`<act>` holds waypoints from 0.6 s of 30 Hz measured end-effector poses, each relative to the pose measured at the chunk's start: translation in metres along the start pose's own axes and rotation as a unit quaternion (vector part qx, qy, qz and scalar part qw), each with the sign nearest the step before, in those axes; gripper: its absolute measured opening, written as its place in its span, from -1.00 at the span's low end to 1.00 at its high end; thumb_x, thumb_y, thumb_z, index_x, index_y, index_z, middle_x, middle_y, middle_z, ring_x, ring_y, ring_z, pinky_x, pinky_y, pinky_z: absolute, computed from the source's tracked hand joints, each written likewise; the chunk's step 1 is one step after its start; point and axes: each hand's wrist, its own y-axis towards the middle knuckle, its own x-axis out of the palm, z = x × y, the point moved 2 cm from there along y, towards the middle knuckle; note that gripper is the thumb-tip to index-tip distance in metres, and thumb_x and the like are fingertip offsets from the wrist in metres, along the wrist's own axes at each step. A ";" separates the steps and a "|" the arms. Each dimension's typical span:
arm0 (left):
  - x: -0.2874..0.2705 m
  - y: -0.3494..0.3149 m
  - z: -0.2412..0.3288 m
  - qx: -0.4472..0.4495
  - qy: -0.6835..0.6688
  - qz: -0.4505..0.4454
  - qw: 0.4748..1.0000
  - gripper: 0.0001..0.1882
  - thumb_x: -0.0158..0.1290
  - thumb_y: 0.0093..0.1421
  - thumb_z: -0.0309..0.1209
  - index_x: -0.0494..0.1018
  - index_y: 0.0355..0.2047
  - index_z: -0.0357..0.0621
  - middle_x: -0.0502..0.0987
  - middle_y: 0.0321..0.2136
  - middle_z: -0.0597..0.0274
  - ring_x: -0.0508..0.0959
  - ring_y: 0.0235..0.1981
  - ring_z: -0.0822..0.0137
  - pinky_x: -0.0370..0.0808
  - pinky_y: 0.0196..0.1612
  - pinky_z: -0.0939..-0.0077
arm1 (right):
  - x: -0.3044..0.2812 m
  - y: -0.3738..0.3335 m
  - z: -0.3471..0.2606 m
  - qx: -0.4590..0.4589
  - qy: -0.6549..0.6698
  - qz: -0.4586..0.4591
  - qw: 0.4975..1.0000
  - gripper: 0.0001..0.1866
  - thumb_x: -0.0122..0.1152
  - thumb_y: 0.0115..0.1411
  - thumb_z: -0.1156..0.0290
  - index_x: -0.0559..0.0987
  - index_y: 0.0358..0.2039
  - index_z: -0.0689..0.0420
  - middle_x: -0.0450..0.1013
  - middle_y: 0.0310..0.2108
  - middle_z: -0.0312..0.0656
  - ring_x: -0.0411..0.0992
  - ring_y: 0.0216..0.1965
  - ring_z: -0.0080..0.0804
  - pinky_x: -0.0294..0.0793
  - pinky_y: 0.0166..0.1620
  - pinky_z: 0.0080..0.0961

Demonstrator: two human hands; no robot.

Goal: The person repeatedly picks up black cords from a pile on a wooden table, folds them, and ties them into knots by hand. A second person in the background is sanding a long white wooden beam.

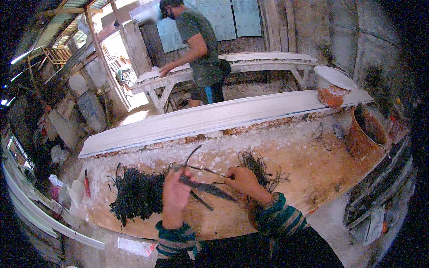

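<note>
My left hand (176, 190) is closed around several dark flat strips (208, 187) that stick out past its fingers toward the right. Facing it, my right hand (246, 182) pinches a thin black strand (203, 169) that stretches across between both hands. A thick pile of black strips (138, 193) lies on the tabletop just left of my left hand. Behind my right hand sits a loose bunch of thin black looped ties (254, 166), partly hidden by that hand. What the strands are made of cannot be told.
A long white moulded board (201, 123) runs across the far side of the plaster-spattered table (308, 156). An orange bucket (330, 96) with a white basin and a rusty container (364, 134) stand right. A red-handled tool (87, 184) lies left. A person (199, 49) works at another bench.
</note>
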 end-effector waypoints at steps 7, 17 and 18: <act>0.055 -0.062 0.108 0.222 -0.099 -0.115 0.963 -0.87 -0.19 0.12 -0.39 0.20 -0.51 -0.16 0.18 -0.58 0.25 0.19 -0.60 0.35 0.29 -0.57 0.45 | -0.005 -0.003 -0.001 -0.003 -0.057 0.002 0.998 -0.69 0.09 -0.16 0.14 0.50 -0.53 0.12 0.41 -0.55 -0.05 0.39 -0.47 -0.09 0.37 -0.40 -0.25; 0.072 -0.129 0.202 0.275 -0.102 -0.291 0.911 -0.87 -0.26 0.13 -0.40 0.15 -0.52 -0.18 0.17 -0.60 0.27 0.25 -0.63 0.47 0.35 -0.79 0.62 | 0.002 -0.003 0.005 -0.023 -0.105 0.018 0.994 -0.75 0.07 -0.15 0.21 0.49 -0.51 0.11 0.41 -0.53 -0.06 0.40 -0.46 -0.11 0.37 -0.41 -0.23; 0.071 -0.125 0.192 0.256 -0.089 -0.232 0.934 -0.85 -0.29 0.15 -0.36 0.15 -0.47 -0.18 0.17 -0.58 0.29 0.23 -0.60 0.48 0.35 -0.71 0.54 | -0.002 -0.003 -0.003 -0.022 -0.108 0.009 0.994 -0.76 0.07 -0.14 0.23 0.49 -0.48 0.10 0.41 -0.53 -0.06 0.40 -0.46 -0.12 0.37 -0.42 -0.23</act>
